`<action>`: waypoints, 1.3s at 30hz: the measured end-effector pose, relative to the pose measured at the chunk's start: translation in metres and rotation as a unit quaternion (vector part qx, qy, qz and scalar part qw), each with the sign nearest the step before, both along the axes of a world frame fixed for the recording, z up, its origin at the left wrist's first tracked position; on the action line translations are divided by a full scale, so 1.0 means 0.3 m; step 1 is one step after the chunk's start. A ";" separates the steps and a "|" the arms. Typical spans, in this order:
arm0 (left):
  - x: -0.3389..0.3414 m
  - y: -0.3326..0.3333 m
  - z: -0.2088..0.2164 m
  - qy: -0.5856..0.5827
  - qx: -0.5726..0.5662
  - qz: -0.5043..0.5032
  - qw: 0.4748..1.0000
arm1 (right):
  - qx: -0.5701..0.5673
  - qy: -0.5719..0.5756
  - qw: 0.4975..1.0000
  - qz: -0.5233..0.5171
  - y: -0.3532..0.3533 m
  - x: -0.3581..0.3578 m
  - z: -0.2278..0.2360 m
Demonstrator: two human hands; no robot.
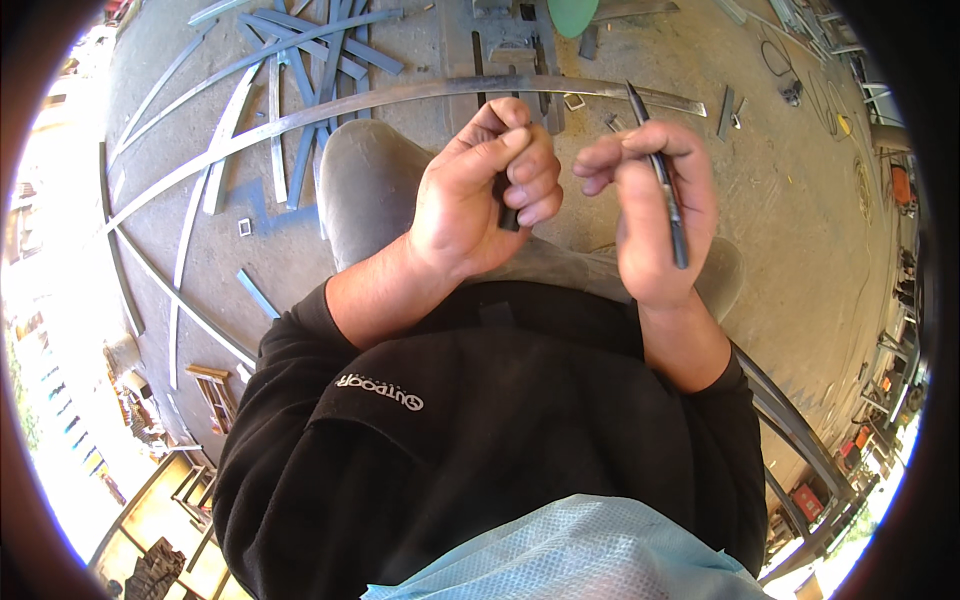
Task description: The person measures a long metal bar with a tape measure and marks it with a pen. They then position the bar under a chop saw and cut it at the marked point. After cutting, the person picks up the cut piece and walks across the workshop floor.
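My left hand (pixel 485 180) is closed around a short black stick-like piece (pixel 509 214); its lower end pokes out below the fingers, and the rest is hidden. My right hand (pixel 665 210) is raised beside it, gripping a slim black pen (pixel 672 205) between thumb and fingers. The pen's thin tip points up and away from me. Just beyond both hands, a long metal bar (pixel 400 92) runs from far left to right. It lies across a grey metal machine base (pixel 462 60). Neither hand visibly touches the bar.
A crossing pile of metal tubes and strips (pixel 320 60) lies on the floor at the far left. One short blue-grey strip (pixel 258 293) is nearer my left side. Small square tube pieces (pixel 573 101) lie about. A cable (pixel 790 92) is at the far right.
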State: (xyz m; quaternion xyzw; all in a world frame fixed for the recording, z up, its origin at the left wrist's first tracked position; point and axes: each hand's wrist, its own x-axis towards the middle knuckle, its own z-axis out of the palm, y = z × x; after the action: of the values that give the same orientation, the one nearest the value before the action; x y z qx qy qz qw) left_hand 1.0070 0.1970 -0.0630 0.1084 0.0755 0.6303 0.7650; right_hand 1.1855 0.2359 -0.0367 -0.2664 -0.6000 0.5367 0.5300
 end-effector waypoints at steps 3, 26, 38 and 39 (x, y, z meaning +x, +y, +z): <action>-0.007 0.021 -0.014 -0.007 -0.016 0.043 0.999 | 0.102 -0.015 0.994 0.044 0.014 0.045 0.002; -0.008 0.000 0.007 0.414 0.152 0.124 0.889 | 0.033 -0.072 0.997 -0.002 -0.062 0.064 0.006; -0.033 -0.002 -0.003 0.459 0.265 0.051 0.847 | -0.055 -0.055 0.995 0.061 -0.079 0.058 0.017; -0.031 -0.002 -0.003 0.459 0.266 0.053 0.846 | -0.057 -0.042 0.995 0.063 -0.080 0.059 0.016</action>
State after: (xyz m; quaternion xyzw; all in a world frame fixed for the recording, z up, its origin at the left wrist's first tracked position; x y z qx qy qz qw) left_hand 0.9976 0.1964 -0.0640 0.5802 0.2531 0.5444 0.5504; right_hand 1.2032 0.2119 -0.0319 -0.2804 -0.6057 0.5907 0.4532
